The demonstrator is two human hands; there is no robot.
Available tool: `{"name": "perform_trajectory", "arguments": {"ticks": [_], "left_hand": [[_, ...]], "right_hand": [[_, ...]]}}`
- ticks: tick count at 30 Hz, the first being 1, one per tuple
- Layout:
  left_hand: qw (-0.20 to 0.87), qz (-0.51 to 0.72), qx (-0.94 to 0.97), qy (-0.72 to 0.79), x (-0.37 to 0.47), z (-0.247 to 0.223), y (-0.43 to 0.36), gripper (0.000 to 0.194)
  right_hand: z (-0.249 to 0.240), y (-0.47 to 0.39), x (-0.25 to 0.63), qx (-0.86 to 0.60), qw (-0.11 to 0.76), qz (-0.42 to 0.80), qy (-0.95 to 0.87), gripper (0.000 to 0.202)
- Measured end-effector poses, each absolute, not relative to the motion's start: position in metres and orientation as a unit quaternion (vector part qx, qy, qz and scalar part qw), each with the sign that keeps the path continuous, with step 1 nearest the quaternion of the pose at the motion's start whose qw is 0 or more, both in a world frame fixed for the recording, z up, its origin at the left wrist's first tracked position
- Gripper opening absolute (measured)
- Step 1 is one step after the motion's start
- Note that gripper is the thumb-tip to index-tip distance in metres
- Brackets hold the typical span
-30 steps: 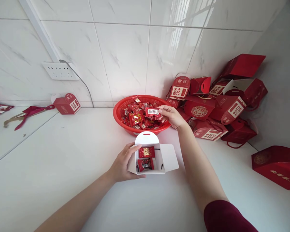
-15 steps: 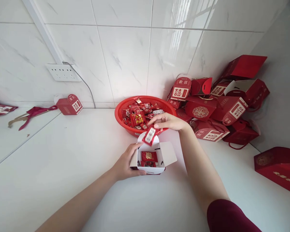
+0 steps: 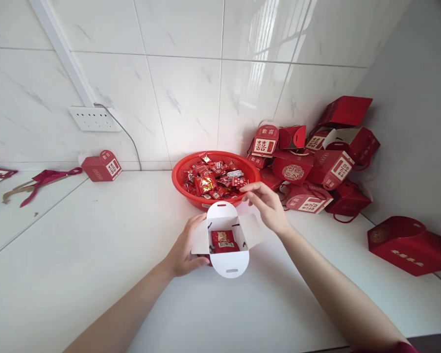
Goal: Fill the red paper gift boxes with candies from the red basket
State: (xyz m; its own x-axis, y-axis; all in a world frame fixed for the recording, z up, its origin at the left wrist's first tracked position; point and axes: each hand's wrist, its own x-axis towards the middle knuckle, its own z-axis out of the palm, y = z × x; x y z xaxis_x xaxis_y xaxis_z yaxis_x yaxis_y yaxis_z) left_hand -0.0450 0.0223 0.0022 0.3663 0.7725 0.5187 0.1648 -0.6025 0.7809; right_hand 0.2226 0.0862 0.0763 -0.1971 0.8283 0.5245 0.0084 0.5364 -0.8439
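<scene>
An open box (image 3: 229, 265), white inside, has its flaps spread out, with red wrapped packets (image 3: 223, 240) lying in it. My left hand (image 3: 189, 246) grips the box by its left side. Above the right flap is my right hand (image 3: 265, 206), its fingers apart at the front right rim of a red plastic basket (image 3: 180, 188), and nothing shows in its grasp. Many red wrapped sweets (image 3: 206, 183) fill the basket, just behind the box.
Several red gift boxes (image 3: 293, 165) are piled at the back right. A larger red box (image 3: 407, 245) stands at the far right. At the left are a small red box (image 3: 102, 168) and ribbons (image 3: 44, 181). A power socket (image 3: 94, 119) is on the tiled wall.
The red packet my right hand held over the box now lies inside it, and that hand is empty, a little to the right. The box's near flap shows fully spread. The view has shifted.
</scene>
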Motion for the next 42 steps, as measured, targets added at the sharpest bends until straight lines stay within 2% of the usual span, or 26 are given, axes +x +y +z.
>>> {"name": "perform_trajectory", "arguments": {"ticks": [4, 7, 9, 11, 13, 18, 22, 28, 30, 35, 42], "left_hand": [[0.361, 0.637, 0.594, 0.333, -0.041, 0.008, 0.022, 0.056], [0.369, 0.707, 0.449, 0.402, -0.040, 0.012, 0.026, 0.027], [0.389, 0.678, 0.433, 0.450, -0.040, 0.012, 0.029, 0.021], [0.433, 0.613, 0.466, 0.469, -0.040, 0.011, 0.028, 0.026], [0.479, 0.561, 0.502, 0.452, -0.039, 0.008, 0.025, 0.038], [0.501, 0.515, 0.576, 0.390, -0.034, 0.004, 0.014, 0.062], [0.483, 0.484, 0.624, 0.377, -0.034, 0.008, 0.014, 0.055], [0.483, 0.464, 0.644, 0.371, -0.031, 0.016, 0.016, 0.052], [0.504, 0.456, 0.629, 0.377, -0.030, 0.017, 0.015, 0.052], [0.536, 0.453, 0.616, 0.357, -0.027, 0.015, 0.013, 0.051], [0.506, 0.466, 0.627, 0.365, -0.028, 0.010, 0.014, 0.051]], "right_hand": [[0.008, 0.074, 0.244, -0.416, 0.583, 0.349, -0.605, 0.017], [-0.013, 0.062, 0.255, -0.445, 0.520, 0.345, -0.642, 0.029], [-0.012, 0.054, 0.253, -0.399, 0.455, 0.339, -0.720, 0.049], [-0.006, 0.047, 0.247, -0.334, 0.394, 0.310, -0.798, 0.073], [-0.001, 0.041, 0.241, -0.283, 0.346, 0.276, -0.851, 0.086], [0.001, 0.034, 0.240, -0.250, 0.299, 0.270, -0.880, 0.083], [0.004, 0.033, 0.245, -0.248, 0.301, 0.263, -0.883, 0.095], [0.005, 0.029, 0.239, -0.251, 0.265, 0.245, -0.898, 0.130], [0.004, 0.028, 0.238, -0.263, 0.265, 0.245, -0.895, 0.130], [0.003, 0.026, 0.237, -0.280, 0.278, 0.236, -0.888, 0.110], [0.006, 0.022, 0.235, -0.303, 0.288, 0.210, -0.884, 0.090]]}}
